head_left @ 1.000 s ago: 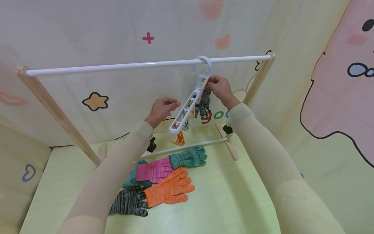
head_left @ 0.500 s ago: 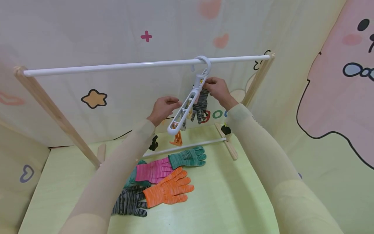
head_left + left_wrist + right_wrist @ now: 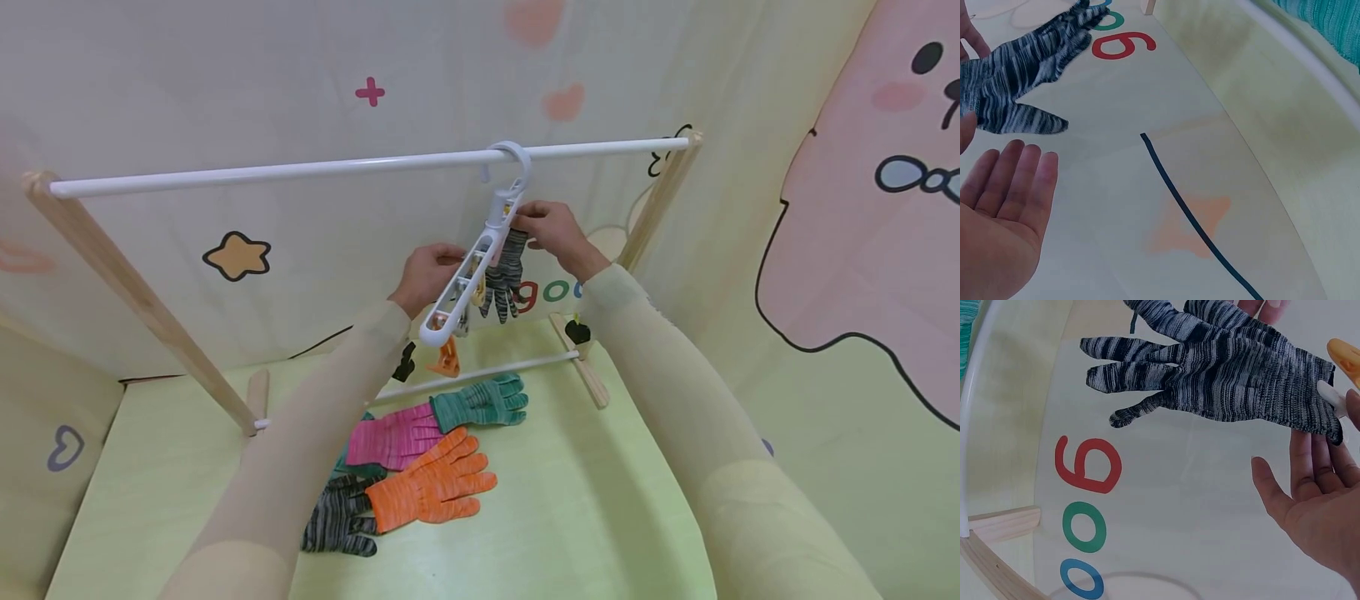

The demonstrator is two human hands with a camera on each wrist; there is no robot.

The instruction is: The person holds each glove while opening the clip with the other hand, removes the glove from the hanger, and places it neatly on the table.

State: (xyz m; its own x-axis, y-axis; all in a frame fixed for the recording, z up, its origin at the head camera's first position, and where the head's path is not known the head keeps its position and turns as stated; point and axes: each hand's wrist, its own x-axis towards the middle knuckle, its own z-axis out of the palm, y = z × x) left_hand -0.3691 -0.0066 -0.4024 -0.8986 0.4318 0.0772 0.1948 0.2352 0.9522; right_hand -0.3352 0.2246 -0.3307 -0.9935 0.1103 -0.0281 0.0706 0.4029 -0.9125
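Observation:
A white clip hanger (image 3: pixel 472 279) hooks over the rack's white rail, its slotted arm pointing toward me. Below it hangs a black-and-grey striped knit glove (image 3: pixel 506 271), fingers downward. My right hand (image 3: pixel 557 235) pinches the glove at its cuff; in the right wrist view its fingers lie behind the cuff, beside a white clip tip (image 3: pixel 1332 398). On the hanger's left side is my left hand (image 3: pixel 426 273). The left wrist view shows its fingers (image 3: pixel 1013 187) extended, apart from the glove, with the thumb near the cuff. An orange clip (image 3: pixel 447 358) dangles from the hanger's near end.
On the table (image 3: pixel 570 500) lie an orange glove (image 3: pixel 433 483), a pink glove (image 3: pixel 393 437), a green glove (image 3: pixel 480 403) and another striped glove (image 3: pixel 339 517). Wooden posts (image 3: pixel 142 304) carry the rail (image 3: pixel 300 169). A lower white bar (image 3: pixel 487 373) runs near the back wall.
My left hand has moved right, closer to the hanger. The hanger and hanging glove sit slightly further left in view, and my right hand stays at the cuff.

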